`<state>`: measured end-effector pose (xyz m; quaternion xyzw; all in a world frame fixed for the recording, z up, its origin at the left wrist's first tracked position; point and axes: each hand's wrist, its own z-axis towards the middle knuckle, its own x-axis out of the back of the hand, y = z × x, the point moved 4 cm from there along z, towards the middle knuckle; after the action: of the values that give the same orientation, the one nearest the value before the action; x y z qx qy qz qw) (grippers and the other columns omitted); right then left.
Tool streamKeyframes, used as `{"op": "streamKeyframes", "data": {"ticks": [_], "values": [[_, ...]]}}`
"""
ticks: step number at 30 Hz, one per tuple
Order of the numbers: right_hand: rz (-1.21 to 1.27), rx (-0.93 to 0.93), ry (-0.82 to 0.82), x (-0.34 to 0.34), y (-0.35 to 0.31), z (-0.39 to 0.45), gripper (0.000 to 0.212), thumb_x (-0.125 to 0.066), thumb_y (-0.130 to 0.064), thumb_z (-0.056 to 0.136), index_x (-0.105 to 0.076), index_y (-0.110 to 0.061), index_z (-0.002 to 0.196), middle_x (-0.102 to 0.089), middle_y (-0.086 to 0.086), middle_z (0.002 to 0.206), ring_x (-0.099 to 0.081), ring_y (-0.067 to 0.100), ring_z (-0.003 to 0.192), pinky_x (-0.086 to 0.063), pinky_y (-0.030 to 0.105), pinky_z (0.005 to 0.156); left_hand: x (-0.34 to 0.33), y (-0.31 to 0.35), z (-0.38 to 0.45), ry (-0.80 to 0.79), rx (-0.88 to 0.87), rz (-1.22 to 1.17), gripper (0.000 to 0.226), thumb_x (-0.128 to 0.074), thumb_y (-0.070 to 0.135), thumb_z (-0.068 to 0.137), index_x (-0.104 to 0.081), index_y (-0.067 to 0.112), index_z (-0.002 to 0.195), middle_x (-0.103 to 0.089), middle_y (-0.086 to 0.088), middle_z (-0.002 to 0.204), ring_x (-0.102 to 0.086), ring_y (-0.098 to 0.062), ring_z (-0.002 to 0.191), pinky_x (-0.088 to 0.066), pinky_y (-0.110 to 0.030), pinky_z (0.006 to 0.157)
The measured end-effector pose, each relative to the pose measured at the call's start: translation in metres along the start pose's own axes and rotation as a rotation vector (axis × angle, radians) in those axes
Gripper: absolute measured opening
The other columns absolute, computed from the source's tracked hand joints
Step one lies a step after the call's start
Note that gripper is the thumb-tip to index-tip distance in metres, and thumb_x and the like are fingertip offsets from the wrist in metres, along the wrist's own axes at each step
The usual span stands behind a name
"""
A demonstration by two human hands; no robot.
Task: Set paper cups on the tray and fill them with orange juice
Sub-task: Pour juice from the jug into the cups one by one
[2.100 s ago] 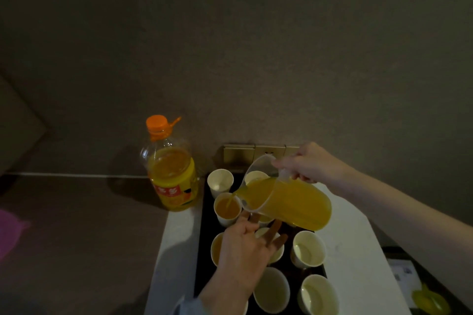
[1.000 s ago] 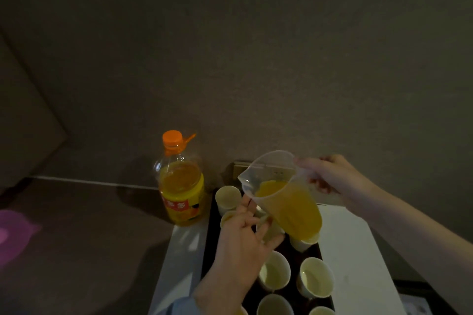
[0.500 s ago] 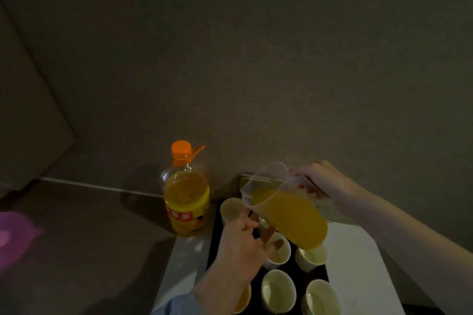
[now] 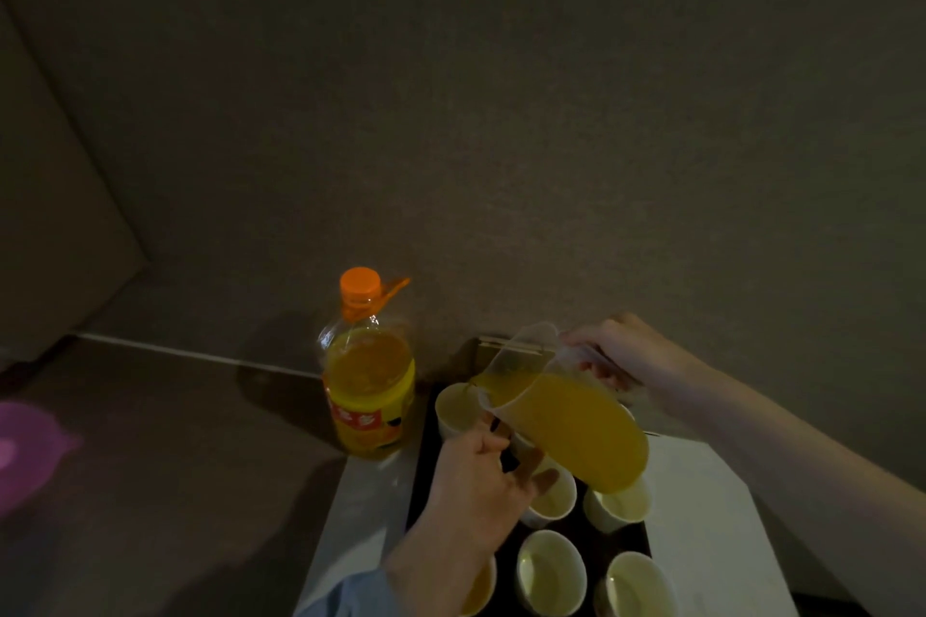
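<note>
A black tray (image 4: 420,471) lies on a white table (image 4: 701,531) and carries several paper cups. My right hand (image 4: 619,353) grips the handle of a clear pitcher (image 4: 571,421) of orange juice, tilted left with its spout over the far-left cup (image 4: 457,408). My left hand (image 4: 478,483) reaches over the tray with spread fingers, its fingertips touching the near side of that cup and the cups beside it. Nearer cups (image 4: 551,571) look empty inside. One cup (image 4: 479,591) by my left wrist holds juice.
A large orange juice bottle (image 4: 368,381) with an orange cap stands left of the tray at the wall. A wall socket (image 4: 493,345) sits behind the pitcher. A pink object (image 4: 22,451) lies on the dark floor at far left.
The pitcher has moved from the second-row cup, lifted upright, then tipped again with its spout over the far-left cup. My left hand shifted toward the far cups.
</note>
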<state>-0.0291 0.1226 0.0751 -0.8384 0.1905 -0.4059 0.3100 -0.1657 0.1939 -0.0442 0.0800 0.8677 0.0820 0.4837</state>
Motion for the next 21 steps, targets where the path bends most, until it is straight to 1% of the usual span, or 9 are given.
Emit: {"op": "streamKeyframes", "data": {"ticks": [3, 6, 9, 11, 13, 15, 17, 19, 21], "values": [[0.009, 0.006, -0.015, 0.0001, -0.0008, 0.0021, 0.027, -0.064, -0.033, 0.088, -0.07, -0.007, 0.088, -0.049, 0.001, 0.053, -0.041, 0.011, 0.043, -0.031, 0.021, 0.038, -0.0008, -0.0006, 0.0008, -0.015, 0.01, -0.004, 0.054, -0.031, 0.002, 0.084, -0.057, 0.02, 0.128, -0.053, -0.014, 0.133, -0.05, -0.044, 0.118, -0.047, -0.056, 0.088], [-0.017, -0.001, -0.008, -0.0002, -0.0013, 0.0031, 0.024, -0.064, -0.032, 0.088, -0.062, -0.009, 0.082, -0.048, 0.002, 0.055, -0.041, 0.012, 0.044, -0.031, 0.022, 0.04, -0.0018, -0.0017, 0.0001, -0.042, 0.006, 0.01, 0.059, -0.037, 0.001, 0.077, -0.057, 0.018, 0.129, -0.051, -0.017, 0.135, -0.051, -0.043, 0.115, -0.044, -0.056, 0.09], [-0.031, -0.01, -0.007, -0.0013, -0.0014, 0.0035, 0.026, -0.064, -0.034, 0.088, -0.051, -0.011, 0.084, -0.049, 0.004, 0.061, -0.042, 0.012, 0.047, -0.031, 0.022, 0.04, -0.0024, -0.0018, 0.0003, -0.055, -0.001, 0.018, 0.056, -0.032, 0.0, 0.082, -0.056, 0.015, 0.13, -0.049, -0.019, 0.138, -0.05, -0.043, 0.11, -0.044, -0.055, 0.09], [-0.026, -0.024, 0.005, -0.0016, -0.0014, 0.0011, 0.027, -0.064, -0.035, 0.088, -0.049, -0.013, 0.087, -0.051, 0.005, 0.067, -0.044, 0.012, 0.052, -0.033, 0.023, 0.042, -0.0018, -0.0016, 0.0004, -0.054, -0.003, 0.015, 0.056, -0.033, 0.0, 0.08, -0.056, 0.015, 0.13, -0.05, -0.019, 0.137, -0.05, -0.044, 0.113, -0.043, -0.056, 0.093], [-0.021, -0.03, 0.004, -0.0017, -0.0025, -0.0019, 0.027, -0.065, -0.036, 0.088, -0.046, -0.017, 0.084, -0.051, 0.005, 0.069, -0.045, 0.013, 0.056, -0.034, 0.023, 0.045, -0.0017, -0.0025, -0.0001, -0.061, -0.009, 0.028, 0.058, -0.036, 0.001, 0.077, -0.057, 0.015, 0.129, -0.051, -0.019, 0.135, -0.05, -0.045, 0.113, -0.043, -0.056, 0.091], [-0.04, -0.039, -0.008, -0.0024, -0.0038, -0.0033, 0.028, -0.065, -0.036, 0.087, -0.046, -0.017, 0.081, -0.051, 0.004, 0.067, -0.045, 0.012, 0.055, -0.035, 0.023, 0.045, -0.0014, -0.0034, -0.0011, -0.057, -0.008, 0.033, 0.056, -0.035, 0.001, 0.078, -0.057, 0.014, 0.129, -0.052, -0.019, 0.135, -0.051, -0.045, 0.109, -0.044, -0.055, 0.088], [-0.056, -0.042, -0.025, -0.0027, -0.0053, -0.0027, 0.027, -0.065, -0.032, 0.087, -0.048, -0.014, 0.077, -0.049, 0.002, 0.061, -0.043, 0.012, 0.052, -0.035, 0.023, 0.044, -0.0009, -0.004, -0.0014, -0.047, -0.007, 0.036, 0.055, -0.033, 0.001, 0.081, -0.056, 0.013, 0.13, -0.052, -0.02, 0.134, -0.051, -0.045, 0.108, -0.044, -0.055, 0.09], [-0.05, -0.036, -0.043, -0.0021, -0.0069, -0.0024, 0.026, -0.064, -0.029, 0.086, -0.047, -0.014, 0.073, -0.047, 0.001, 0.057, -0.041, 0.012, 0.049, -0.034, 0.024, 0.043, -0.0022, -0.0048, -0.0023, -0.021, -0.009, 0.037, 0.051, -0.031, -0.001, 0.086, -0.056, 0.011, 0.129, -0.051, -0.021, 0.135, -0.05, -0.046, 0.112, -0.041, -0.057, 0.095], [-0.041, -0.02, -0.053, -0.0014, -0.0082, -0.003, 0.028, -0.064, -0.026, 0.085, -0.045, -0.015, 0.067, -0.045, 0.001, 0.054, -0.04, 0.012, 0.047, -0.033, 0.024, 0.045, -0.003, -0.005, -0.0031, 0.006, -0.006, 0.027, 0.047, -0.029, -0.001, 0.089, -0.057, 0.009, 0.126, -0.051, -0.022, 0.136, -0.048, -0.048, 0.116, -0.041, -0.059, 0.097]]}}
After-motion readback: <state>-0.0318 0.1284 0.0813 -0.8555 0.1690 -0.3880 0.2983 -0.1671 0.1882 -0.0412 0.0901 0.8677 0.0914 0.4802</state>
